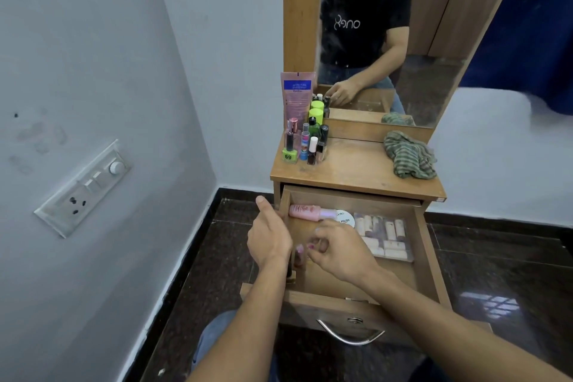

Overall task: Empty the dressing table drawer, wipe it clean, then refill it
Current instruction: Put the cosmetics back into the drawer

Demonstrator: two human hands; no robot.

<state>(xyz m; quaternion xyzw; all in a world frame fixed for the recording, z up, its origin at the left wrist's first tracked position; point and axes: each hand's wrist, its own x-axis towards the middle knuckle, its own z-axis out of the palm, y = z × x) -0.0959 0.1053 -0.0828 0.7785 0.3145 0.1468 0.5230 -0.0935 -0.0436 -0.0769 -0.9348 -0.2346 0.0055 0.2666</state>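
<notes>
Drawer [429, 260] is pulled out toward the camera, long axis front to back. Right hand [339, 253] inside pinches a small nail polish bottle [300, 253]; left hand [269, 234] rests loosely curled on the left wall, holding nothing. Pink tube [307, 211] lies crosswise at the back. Bottles [305, 139] and striped cloth [409, 155] sit up top.

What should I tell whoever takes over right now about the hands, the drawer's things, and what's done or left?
Left hand: resting at the open drawer's left wall, nothing visibly gripped.
Right hand: inside the drawer, fingers pinching a small nail polish bottle.
In the drawer: pink tube, round polish tin, clear box of bottles.
On the tabletop: a cluster of bottles and the striped cloth.
Whether emptying or refilling is under way cannot be told.
</notes>
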